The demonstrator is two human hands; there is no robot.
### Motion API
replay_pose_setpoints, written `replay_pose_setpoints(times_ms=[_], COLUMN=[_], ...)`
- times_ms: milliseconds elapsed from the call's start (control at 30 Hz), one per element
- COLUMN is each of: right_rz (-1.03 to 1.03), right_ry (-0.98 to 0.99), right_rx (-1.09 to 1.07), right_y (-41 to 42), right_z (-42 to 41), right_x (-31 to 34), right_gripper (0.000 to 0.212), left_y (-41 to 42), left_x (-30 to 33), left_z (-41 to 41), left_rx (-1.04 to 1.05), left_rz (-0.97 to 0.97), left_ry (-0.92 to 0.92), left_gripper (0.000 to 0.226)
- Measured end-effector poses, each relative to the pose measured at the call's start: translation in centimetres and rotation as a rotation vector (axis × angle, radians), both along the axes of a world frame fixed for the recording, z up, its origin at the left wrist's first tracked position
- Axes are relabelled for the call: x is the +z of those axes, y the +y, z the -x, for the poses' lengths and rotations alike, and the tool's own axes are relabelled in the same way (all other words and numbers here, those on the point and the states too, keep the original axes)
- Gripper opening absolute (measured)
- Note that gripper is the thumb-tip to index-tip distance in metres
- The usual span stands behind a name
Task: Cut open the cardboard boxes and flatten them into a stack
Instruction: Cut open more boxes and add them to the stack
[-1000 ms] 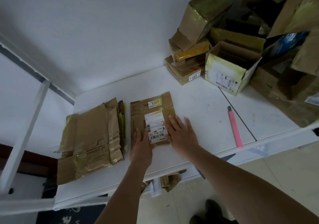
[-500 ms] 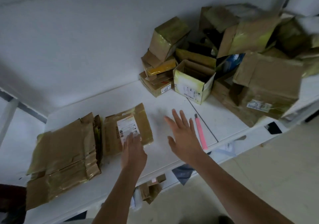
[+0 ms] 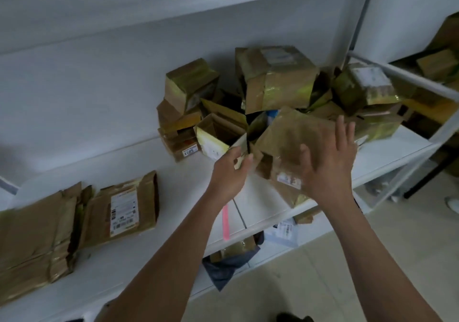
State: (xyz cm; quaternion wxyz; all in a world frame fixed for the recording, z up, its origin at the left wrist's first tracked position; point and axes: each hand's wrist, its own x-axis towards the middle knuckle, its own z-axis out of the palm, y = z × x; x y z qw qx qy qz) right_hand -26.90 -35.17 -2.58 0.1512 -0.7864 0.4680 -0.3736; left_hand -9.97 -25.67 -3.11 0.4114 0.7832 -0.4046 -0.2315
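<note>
I am looking down at a white shelf (image 3: 139,177) where both arms are reaching toward a jumbled heap of taped cardboard boxes (image 3: 275,81) piled against the back wall. My right hand (image 3: 327,162) is spread wide, fingers straight and apart, lying over the front face of a brown box (image 3: 290,133) that is leaning tilted at the near edge of the heap; the blur is keeping me from telling whether the palm is actually pressing on it or hovering just above, but nothing is being grasped. My left hand (image 3: 228,170) is sitting just beside that same box, on its left, with thumb and fingers loosely curved around the pale edge of a flap; I cannot tell whether they are really pinching it. Behind the left hand an open box (image 3: 216,133) with a yellowish taped front is standing with its mouth facing up, and a box with a numbered label (image 3: 182,145) is resting to its left. A pink utility knife (image 3: 225,222) is lying on the shelf near the front edge, partly hidden under my left forearm, touched by neither hand. Well apart, at the left end of the shelf, a flattened box with a white shipping label (image 3: 121,212) is lying flat just beside a stack of flattened cardboard (image 3: 34,234).
</note>
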Motion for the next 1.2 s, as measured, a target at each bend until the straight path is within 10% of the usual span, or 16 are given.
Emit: replay_pose_setpoints(times_ms=[400, 800, 1200], right_rz=[-0.609, -0.486, -0.558], right_ry=[-0.153, -0.434, -0.244], right_rx=[0.089, 0.443, 1.067], right_y=[-7.6, -2.8, 6.2], right_z=[4.1, 0.5, -8.8], right_x=[-6.4, -3.0, -3.2], right_gripper=[0.032, 0.049, 0.064], left_y=[-7.7, -0.5, 13.4], left_x=[1.7, -0.1, -5.4], left_z=[3.7, 0.3, -0.2], left_rx=[0.204, 0.348, 0.8], left_rz=[-0.103, 0.147, 0.051], left_ry=[0.143, 0.645, 0.577], left_gripper=[0.064, 0.025, 0.036])
